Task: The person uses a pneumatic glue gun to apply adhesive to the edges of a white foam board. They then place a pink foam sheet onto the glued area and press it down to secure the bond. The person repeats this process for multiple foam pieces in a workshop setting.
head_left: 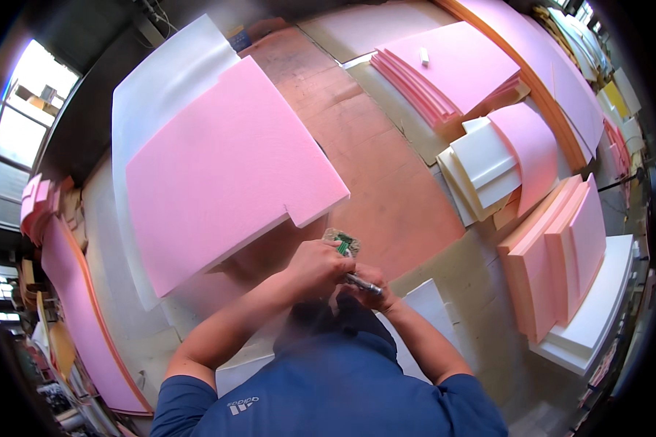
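My hands are close together in front of my body, by the near corner of a large pink foam sheet (226,153). My left hand (315,261) is closed around a small green and tan, rough-looking thing (344,244), whose exact kind I cannot make out. A silver metal tube-like piece (364,284) sticks out between the hands toward the right. My right hand (368,278) has its fingers curled at this metal piece, partly hidden behind it. The pink sheet lies on a larger white foam sheet (135,95) and has a notched near edge.
At the far right is a stack of pink sheets (452,65) with a small white block (423,56) on top. White and cream pieces (481,164) lie nearer, beside thick pink foam slabs (557,251) and white foam (590,313). A long pink sheet (87,320) stands at left.
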Demonstrator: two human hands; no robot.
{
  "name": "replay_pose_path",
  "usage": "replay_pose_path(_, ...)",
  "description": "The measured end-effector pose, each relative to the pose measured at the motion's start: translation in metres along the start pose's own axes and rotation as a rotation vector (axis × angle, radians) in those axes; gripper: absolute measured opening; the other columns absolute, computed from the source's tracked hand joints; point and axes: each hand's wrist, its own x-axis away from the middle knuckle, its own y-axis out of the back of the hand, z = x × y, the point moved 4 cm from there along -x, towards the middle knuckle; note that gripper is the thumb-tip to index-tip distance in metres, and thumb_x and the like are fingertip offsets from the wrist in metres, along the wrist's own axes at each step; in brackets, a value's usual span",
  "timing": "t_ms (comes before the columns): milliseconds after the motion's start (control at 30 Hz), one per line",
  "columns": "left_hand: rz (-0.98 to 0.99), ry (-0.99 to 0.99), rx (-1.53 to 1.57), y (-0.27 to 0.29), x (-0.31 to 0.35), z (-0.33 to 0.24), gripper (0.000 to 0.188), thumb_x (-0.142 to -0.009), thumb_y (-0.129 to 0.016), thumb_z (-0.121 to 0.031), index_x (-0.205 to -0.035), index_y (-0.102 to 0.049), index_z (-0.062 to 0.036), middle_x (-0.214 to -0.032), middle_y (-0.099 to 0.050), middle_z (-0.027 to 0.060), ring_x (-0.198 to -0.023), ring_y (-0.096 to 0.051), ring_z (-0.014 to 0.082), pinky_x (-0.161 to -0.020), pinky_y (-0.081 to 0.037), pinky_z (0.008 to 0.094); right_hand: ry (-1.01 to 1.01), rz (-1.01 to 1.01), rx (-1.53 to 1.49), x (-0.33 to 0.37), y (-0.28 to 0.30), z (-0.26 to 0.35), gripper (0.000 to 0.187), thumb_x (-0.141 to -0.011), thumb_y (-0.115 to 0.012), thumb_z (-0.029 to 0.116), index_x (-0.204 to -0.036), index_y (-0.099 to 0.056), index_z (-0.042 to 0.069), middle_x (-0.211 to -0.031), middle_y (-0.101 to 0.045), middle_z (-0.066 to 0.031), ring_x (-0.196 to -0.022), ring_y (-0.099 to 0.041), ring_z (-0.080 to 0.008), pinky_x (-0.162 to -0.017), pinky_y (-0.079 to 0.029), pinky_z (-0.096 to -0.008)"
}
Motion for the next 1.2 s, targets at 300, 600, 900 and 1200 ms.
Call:
replay_pose_path(300, -0.222, 0.475, 0.011, -0.044, 0.006, 0.082, 0.106, -0.056, -0.092, -0.038, -0.146, -0.042, -0.0117, -0.15, -0.043, 0.0186, -0.143, -0.036, 0.0361, -0.118, -0.025, 0.0544, -0.21, -0.302, 0.189, 0.048, 0.063, -0.031, 0.017, -0.086, -0.074, 0.011, -0.099, -0.069, 0.002, -0.089, -0.066, -0.0146, -0.081, -0.067, -0.0285, -0.07, -0.053, -0.0371)
replay_pose_path(600, 0.154, 0.851, -0.315, -0.093, 0.049, 0.192, 0.137, -0.049, -0.094, -0.047, -0.157, -0.019, -0.009, -0.163, -0.013, 0.0243, -0.149, -0.011, 0.0495, -0.116, -0.018, 0.0652, -0.366, -0.544, 0.273, 0.058, 0.075, -0.031, 0.023, -0.092, -0.071, 0.023, -0.098, -0.07, 0.0, -0.099, -0.067, -0.0157, -0.087, -0.066, -0.0337, -0.074, -0.052, -0.0378)
replay_pose_path(900, -0.218, 0.358, -0.502, -0.118, 0.109, 0.266, 0.077, -0.089, -0.068, -0.034, -0.15, -0.036, -0.0027, -0.15, -0.041, 0.0244, -0.14, -0.037, 0.047, -0.114, -0.03, 0.0622, -0.41, -0.618, 0.361, 0.084, 0.059, -0.052, 0.022, -0.091, -0.07, 0.018, -0.111, -0.069, 0.006, -0.102, -0.069, -0.0128, -0.097, -0.067, -0.0252, -0.082, -0.053, -0.039)
replay_pose_path(1200, -0.214, 0.572, -0.36, -0.093, 0.112, 0.245, 0.139, -0.032, -0.097, -0.028, -0.151, -0.031, 0.0004, -0.153, -0.034, 0.0293, -0.145, -0.027, 0.0455, -0.117, -0.028, 0.0537, -0.329, -0.57, 0.201, 0.061, 0.057, -0.026, 0.026, -0.09, -0.069, 0.01, -0.116, -0.069, 0.005, -0.111, -0.07, -0.0151, -0.105, -0.067, -0.034, -0.092, -0.052, -0.0385)
